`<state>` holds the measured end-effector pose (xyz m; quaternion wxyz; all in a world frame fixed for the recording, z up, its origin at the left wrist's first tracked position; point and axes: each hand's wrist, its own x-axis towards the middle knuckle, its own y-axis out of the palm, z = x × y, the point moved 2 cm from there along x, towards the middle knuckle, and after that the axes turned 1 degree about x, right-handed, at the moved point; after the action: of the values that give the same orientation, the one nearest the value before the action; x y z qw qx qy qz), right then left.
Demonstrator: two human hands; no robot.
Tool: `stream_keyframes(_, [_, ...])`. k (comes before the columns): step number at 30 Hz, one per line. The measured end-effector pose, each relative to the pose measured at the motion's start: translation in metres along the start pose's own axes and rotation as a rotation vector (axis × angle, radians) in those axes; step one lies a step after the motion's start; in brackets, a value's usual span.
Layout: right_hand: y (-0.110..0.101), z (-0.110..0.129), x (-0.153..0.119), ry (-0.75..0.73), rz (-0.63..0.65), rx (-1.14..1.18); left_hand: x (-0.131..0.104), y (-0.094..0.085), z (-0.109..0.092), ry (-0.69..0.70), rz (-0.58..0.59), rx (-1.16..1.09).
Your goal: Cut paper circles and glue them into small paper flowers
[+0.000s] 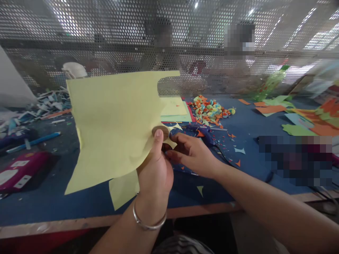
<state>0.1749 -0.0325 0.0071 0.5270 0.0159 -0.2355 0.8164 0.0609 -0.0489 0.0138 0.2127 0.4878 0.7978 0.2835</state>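
A large yellow paper sheet [113,120] with curved cut edges is held up by my left hand [159,165]. My left thumb presses a round brown disc [162,132] against the sheet's right edge. At the disc's right side is my right hand [196,153], its fingers bent around something dark that is mostly hidden, beside a small yellow paper offcut [171,143]. A smaller yellow paper piece [124,188] lies below the sheet on the blue table [185,197].
Behind my hands are stacked papers [174,107], a pile of small colourful paper pieces [210,109] and a blue glue gun [208,134] with a cable. Coloured scraps [299,123] lie right; a magenta case [25,171] and blue pen [34,142] left. A perforated metal screen [119,42] stands behind.
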Motion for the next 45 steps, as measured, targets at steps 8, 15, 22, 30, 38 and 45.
stream_keyframes(8, [-0.005,0.001,0.002,0.035,0.046,0.075,0.005,-0.003,-0.003,0.05,0.065,0.052])
stream_keyframes(15, [-0.007,0.002,0.006,-0.006,0.057,0.128,0.004,0.002,-0.007,-0.106,-0.07,-0.104])
stream_keyframes(22, [-0.006,0.002,0.004,0.061,0.043,0.302,0.006,0.0,-0.008,-0.137,-0.18,-0.137])
stream_keyframes(30, [-0.004,0.002,0.003,0.142,0.025,0.466,0.005,-0.002,-0.009,-0.145,-0.143,-0.17])
stream_keyframes(38, [-0.003,0.003,0.004,0.154,-0.017,0.593,0.004,-0.002,-0.012,-0.148,-0.166,-0.206])
stream_keyframes(45, [-0.006,0.003,0.004,0.171,-0.039,0.625,-0.001,0.002,-0.01,-0.143,-0.111,-0.228])
